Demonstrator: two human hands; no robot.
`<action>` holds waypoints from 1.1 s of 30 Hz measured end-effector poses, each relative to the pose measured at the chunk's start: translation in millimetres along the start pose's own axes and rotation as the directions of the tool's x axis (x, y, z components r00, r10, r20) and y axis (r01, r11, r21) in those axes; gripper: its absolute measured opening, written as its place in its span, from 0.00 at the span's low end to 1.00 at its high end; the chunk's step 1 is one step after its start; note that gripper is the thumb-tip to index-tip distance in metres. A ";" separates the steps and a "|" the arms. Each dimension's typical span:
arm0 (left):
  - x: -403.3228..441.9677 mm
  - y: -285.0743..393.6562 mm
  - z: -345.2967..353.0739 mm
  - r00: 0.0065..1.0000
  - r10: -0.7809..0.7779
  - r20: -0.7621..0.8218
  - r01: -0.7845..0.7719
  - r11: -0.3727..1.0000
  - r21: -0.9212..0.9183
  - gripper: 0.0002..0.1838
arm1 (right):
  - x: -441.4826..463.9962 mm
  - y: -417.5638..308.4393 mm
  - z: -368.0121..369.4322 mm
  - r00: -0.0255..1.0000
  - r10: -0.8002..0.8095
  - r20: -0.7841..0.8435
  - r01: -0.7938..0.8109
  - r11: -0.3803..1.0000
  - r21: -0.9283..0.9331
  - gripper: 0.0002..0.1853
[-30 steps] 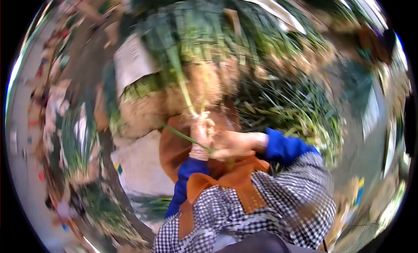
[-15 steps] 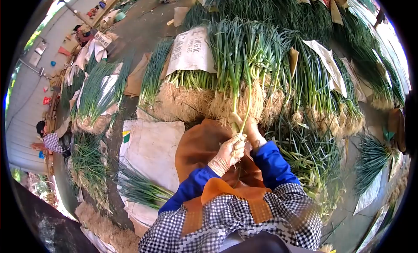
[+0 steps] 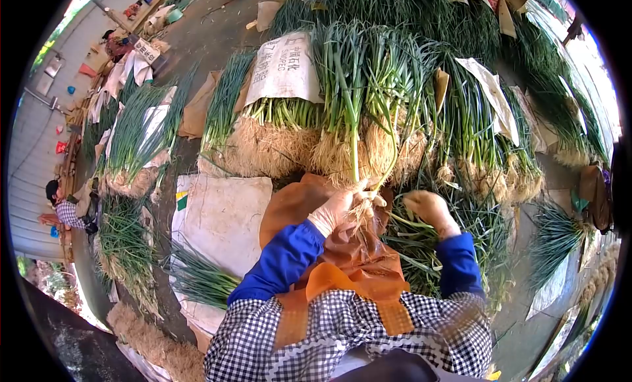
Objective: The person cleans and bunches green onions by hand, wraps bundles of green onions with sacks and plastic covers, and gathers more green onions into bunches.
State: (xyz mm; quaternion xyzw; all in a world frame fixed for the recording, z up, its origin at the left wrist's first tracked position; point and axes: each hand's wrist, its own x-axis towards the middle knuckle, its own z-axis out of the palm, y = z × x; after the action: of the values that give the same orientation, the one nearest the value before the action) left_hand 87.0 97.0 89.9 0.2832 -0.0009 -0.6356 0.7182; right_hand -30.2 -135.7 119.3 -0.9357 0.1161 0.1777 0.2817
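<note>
My left hand (image 3: pixel 339 209) is closed around the root ends of green onions (image 3: pixel 355 152) above my lap. One stalk stands upright from the fist and another bends out to the right, with pale roots hanging below the fingers. My right hand (image 3: pixel 431 209) is apart from it, fingers curled, over a heap of loose green leaves (image 3: pixel 454 247). A pale green strand (image 3: pixel 409 221) lies just under the right hand; whether the fingers hold it is unclear. A brown apron (image 3: pixel 296 204) covers my lap.
Upright bundles of green onions (image 3: pixel 375 66) with shaggy roots stand in front, partly covered by a printed white sack (image 3: pixel 284 69). At left, a flat white sack (image 3: pixel 220 211) bears a small bunch of green onions (image 3: pixel 204 277). Another person (image 3: pixel 66 207) sits far left.
My right hand has left the stalks and moved right, over the leaf heap. My left hand keeps the green onions and has shifted slightly up and left.
</note>
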 end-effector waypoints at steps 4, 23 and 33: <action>-2.7 -9.6 11.9 0.960 0.205 -0.193 -0.181 0.974 0.133 0.45 | 19.9 -59.9 12.2 0.919 -0.231 -0.320 0.353 0.844 0.404 0.16; 5.3 -45.3 -8.1 0.935 0.295 -0.195 -0.293 0.955 0.039 0.57 | -13.2 -54.5 21.8 0.945 -0.183 -0.271 0.257 0.929 0.266 0.15; 8.2 -50.5 -19.5 0.925 0.202 -0.321 -0.241 0.967 -0.087 0.44 | 25.2 -97.9 56.8 1.000 -0.008 -0.002 0.005 0.479 0.878 0.09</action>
State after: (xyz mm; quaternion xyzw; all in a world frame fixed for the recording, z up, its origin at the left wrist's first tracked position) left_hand 49.5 95.8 50.0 0.3318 0.1195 -0.4967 0.7930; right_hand 8.7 -26.6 112.7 -0.6613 0.1864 0.0939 0.7205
